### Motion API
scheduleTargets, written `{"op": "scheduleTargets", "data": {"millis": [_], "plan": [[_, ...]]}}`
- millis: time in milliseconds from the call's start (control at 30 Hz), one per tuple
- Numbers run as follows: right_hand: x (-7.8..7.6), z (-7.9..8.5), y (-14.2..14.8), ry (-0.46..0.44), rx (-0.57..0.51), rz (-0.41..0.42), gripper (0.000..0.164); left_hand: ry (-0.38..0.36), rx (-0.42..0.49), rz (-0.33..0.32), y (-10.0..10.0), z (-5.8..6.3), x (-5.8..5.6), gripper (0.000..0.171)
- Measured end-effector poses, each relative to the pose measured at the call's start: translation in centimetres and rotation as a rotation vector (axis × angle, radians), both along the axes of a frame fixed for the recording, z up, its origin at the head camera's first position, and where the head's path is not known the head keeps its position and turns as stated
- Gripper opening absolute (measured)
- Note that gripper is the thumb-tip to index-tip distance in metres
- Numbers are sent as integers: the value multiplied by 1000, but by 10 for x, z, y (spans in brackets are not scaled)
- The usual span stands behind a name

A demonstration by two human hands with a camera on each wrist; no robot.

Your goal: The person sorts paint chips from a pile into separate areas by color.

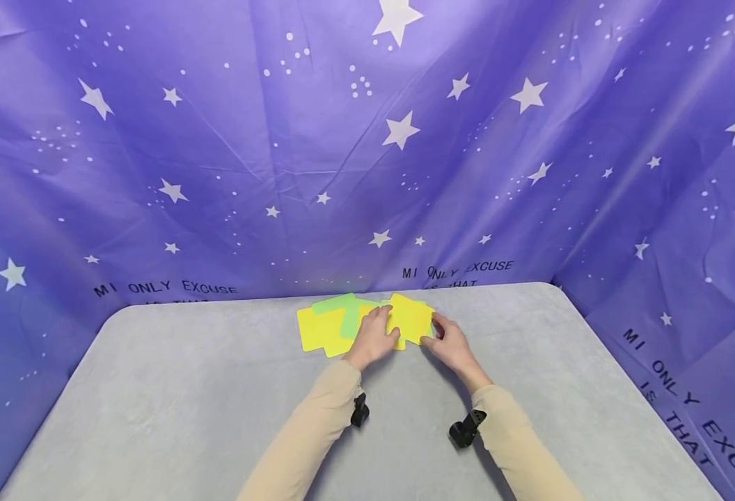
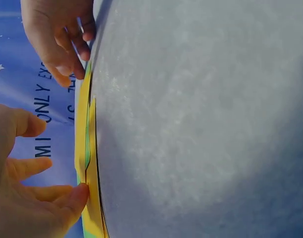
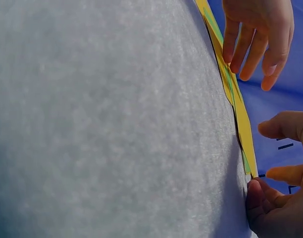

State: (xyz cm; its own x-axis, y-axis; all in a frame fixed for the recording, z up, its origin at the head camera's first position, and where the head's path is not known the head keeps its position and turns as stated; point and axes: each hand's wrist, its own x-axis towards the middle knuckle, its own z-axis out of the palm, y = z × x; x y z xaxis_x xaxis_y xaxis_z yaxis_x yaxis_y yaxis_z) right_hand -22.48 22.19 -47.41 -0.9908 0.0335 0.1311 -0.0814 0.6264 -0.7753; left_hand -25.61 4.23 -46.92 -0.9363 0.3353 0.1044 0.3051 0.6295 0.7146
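Note:
Several flat square cards with rounded corners, yellow and light green, overlap in a loose spread at the table's far edge. A yellow card (image 1: 411,319) lies on top at the right, and a green card (image 1: 335,304) shows among the yellow ones at the left. My left hand (image 1: 375,339) is over the middle of the spread with its fingers apart, one fingertip resting on a yellow card (image 2: 94,210) in the left wrist view. At the spread's right end is my right hand (image 1: 452,341), its fingers loosely bent and fingertips right at the top yellow card's edge.
The grey table (image 1: 204,396) runs back to a purple curtain (image 1: 317,139) with white stars and printed words. Black wrist cameras sit on both forearms, such as the right wrist camera (image 1: 465,429).

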Motion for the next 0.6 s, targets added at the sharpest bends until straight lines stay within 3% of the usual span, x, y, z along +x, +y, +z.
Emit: {"op": "scheduleTargets", "data": {"millis": [267,600], "plan": [[-3,-2,-3,-107,-15,-29,64,-83,172,7,1,1,0,52],[-2,-5,-2,-70,-70,-47,60,-234,351,69,-2,0,4,57]]}}
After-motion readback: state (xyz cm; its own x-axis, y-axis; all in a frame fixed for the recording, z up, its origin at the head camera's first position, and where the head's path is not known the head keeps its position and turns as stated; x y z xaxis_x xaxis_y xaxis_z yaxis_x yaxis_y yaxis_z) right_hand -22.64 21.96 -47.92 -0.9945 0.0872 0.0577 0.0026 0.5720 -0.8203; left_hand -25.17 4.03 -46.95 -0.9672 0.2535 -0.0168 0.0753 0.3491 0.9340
